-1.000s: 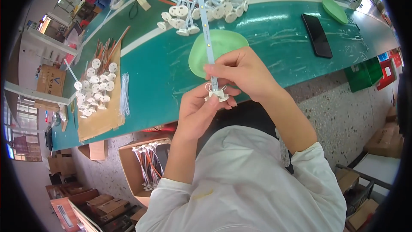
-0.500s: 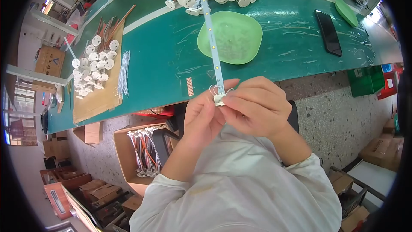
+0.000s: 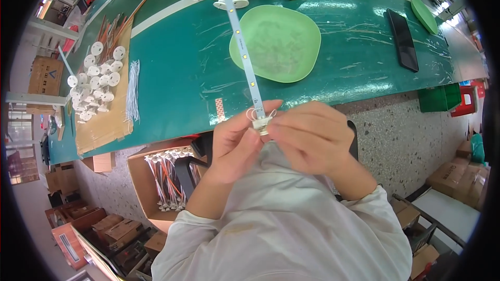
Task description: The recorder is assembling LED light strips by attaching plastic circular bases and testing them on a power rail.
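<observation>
Mid-frame, left hand (image 3: 233,148) and right hand (image 3: 315,136) pinch a small white plastic cap (image 3: 260,124); the right has shifted from the slim pale LED strip (image 3: 242,52) slanting to the frame's top. Both steady the cap.

- Green workbench (image 3: 172,73) crossed by a curving pale stripe (image 3: 164,16), light glaring off its surface
- Speckled grey floor (image 3: 383,148) to the right
- Pale wall (image 3: 26,213) at lower left
- Barred window (image 3: 21,131) near the left edge
- White rail (image 3: 36,98) beside the bench
- Cardboard boxes (image 3: 122,234) stacked at lower left
- White flat top (image 3: 435,218) at lower right
</observation>
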Tool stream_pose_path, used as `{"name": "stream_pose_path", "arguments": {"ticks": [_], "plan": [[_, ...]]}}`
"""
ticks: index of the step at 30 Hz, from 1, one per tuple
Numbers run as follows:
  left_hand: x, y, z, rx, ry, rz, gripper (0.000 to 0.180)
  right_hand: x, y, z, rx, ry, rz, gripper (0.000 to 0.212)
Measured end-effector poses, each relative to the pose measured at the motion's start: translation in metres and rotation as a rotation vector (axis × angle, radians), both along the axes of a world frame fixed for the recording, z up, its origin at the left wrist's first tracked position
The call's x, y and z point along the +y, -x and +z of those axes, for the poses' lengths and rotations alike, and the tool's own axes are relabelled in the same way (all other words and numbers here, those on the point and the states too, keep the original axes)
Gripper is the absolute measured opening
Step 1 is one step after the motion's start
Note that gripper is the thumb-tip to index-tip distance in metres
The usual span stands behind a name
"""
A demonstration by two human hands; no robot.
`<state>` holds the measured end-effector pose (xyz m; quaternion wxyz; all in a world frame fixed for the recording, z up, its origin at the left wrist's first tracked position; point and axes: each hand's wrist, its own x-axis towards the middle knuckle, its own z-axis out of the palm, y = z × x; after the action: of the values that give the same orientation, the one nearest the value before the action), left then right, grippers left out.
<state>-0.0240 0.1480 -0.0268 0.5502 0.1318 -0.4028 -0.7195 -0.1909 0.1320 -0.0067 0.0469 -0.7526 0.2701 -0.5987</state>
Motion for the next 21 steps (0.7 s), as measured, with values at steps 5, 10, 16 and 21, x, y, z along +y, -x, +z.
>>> {"name": "stream_pose_path", "arguments": {"ticks": [5,10,16,21], "plan": [[-0.021,-0.033,-0.008,-0.169,0.057,0.122,0.044,-0.037,0.004,0.024,0.125,-0.099,0.100,0.018],[-0.047,-0.054,-0.008,-0.248,0.067,0.250,0.047,-0.117,0.033,0.032,0.693,-0.482,0.055,0.019],[-0.049,-0.061,-0.010,-0.154,0.046,0.194,0.050,-0.131,0.029,0.039,0.771,-0.827,0.118,0.020],[-0.051,-0.062,-0.007,-0.175,0.073,0.158,0.052,-0.124,0.028,0.050,0.709,-0.959,0.099,0.015]]}}
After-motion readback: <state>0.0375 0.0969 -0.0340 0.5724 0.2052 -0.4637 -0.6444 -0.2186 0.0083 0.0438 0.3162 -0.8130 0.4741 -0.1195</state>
